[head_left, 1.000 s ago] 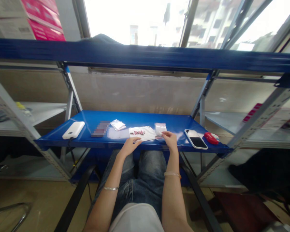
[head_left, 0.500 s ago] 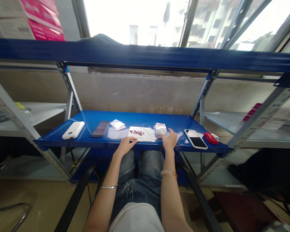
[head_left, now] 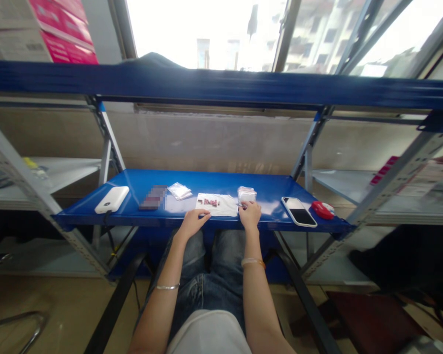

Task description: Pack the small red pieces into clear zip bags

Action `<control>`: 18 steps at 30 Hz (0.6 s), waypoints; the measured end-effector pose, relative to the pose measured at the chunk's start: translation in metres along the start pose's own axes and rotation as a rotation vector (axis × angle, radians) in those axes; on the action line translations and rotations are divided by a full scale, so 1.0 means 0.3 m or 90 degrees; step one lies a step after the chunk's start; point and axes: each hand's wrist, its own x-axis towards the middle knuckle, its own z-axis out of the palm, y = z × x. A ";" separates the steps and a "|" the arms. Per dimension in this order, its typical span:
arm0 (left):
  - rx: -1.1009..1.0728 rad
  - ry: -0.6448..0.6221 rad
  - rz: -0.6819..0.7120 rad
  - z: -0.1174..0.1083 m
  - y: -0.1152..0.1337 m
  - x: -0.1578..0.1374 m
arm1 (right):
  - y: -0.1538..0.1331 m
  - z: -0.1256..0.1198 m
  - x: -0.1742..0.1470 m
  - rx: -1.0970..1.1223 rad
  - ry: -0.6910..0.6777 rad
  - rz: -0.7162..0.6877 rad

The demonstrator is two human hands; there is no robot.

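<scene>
On the blue shelf table lies a white cloth (head_left: 227,205) with several small dark red pieces (head_left: 210,202) on it; their kind is too small to make out. My left hand (head_left: 195,221) rests at the cloth's front left corner, fingers stretched out and apart from the thumb. At the cloth's right edge, my right hand (head_left: 250,214) has its fingers closed together, with a small dark thin thing showing at the fingertips. Just behind that hand is a stack of small clear plastic bags (head_left: 246,192), partly covered by the fingers.
Folded clear plastic bags (head_left: 179,191) lie at the back left of the cloth. Further left are a blurred-out dark rectangle (head_left: 153,197) and a white power bank (head_left: 112,199) with a cable. A phone (head_left: 299,212) and a red-and-white object (head_left: 322,210) sit right. A blue beam (head_left: 221,88) crosses above.
My right hand has moved left, from beside the plastic bags to the cloth's right edge, and its fingers have drawn together. My left hand stays nearly still.
</scene>
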 end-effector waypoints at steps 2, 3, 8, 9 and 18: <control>-0.015 0.014 0.002 0.005 -0.001 0.004 | -0.001 0.008 -0.003 0.013 0.012 0.004; -0.027 0.037 0.002 0.008 -0.005 0.007 | -0.003 0.008 -0.005 0.018 0.014 0.005; -0.007 0.277 -0.042 0.006 -0.060 0.028 | -0.034 -0.011 -0.014 0.043 0.027 0.010; 0.032 0.314 -0.062 0.001 -0.075 0.033 | -0.046 -0.014 -0.017 0.051 0.033 0.007; 0.357 0.163 -0.187 -0.073 -0.160 0.156 | -0.257 0.062 -0.130 0.176 0.011 -0.202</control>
